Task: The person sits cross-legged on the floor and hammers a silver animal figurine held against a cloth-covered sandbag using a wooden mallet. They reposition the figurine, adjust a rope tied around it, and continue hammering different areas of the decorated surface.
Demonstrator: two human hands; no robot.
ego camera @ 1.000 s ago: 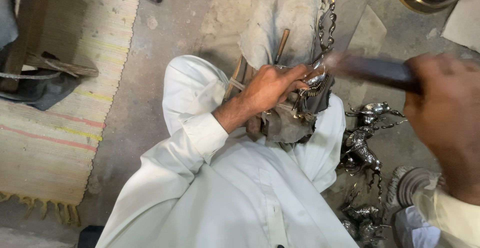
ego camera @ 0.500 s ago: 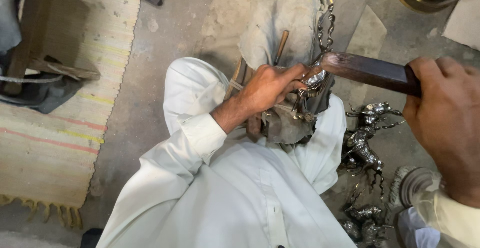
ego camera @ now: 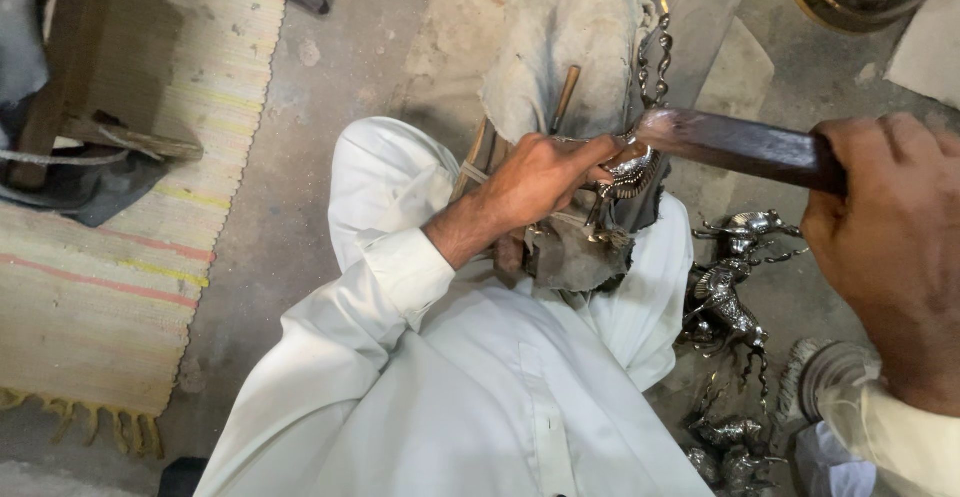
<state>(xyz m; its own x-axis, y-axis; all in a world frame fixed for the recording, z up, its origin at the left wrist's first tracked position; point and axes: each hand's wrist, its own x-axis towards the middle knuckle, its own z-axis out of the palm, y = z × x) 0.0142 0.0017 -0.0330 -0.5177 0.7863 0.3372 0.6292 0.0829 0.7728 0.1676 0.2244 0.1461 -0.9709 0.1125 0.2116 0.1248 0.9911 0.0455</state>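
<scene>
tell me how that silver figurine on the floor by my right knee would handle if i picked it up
The silver figurine looks like cast metal, so it is probably stiff and fairly heavy for its size. Its thin legs and prongs stick out, so they could bend or snag on the other silver pieces nearby. The polished surface may be a bit slippery, and lying on its side it seems unlikely to roll.

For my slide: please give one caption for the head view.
Left hand steadies a silver figurine while right hand holds a dark wooden tool.

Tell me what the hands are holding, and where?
Right hand grips the dark wooden tool by its handle end; left hand steadies the silver metal ornament.
</scene>
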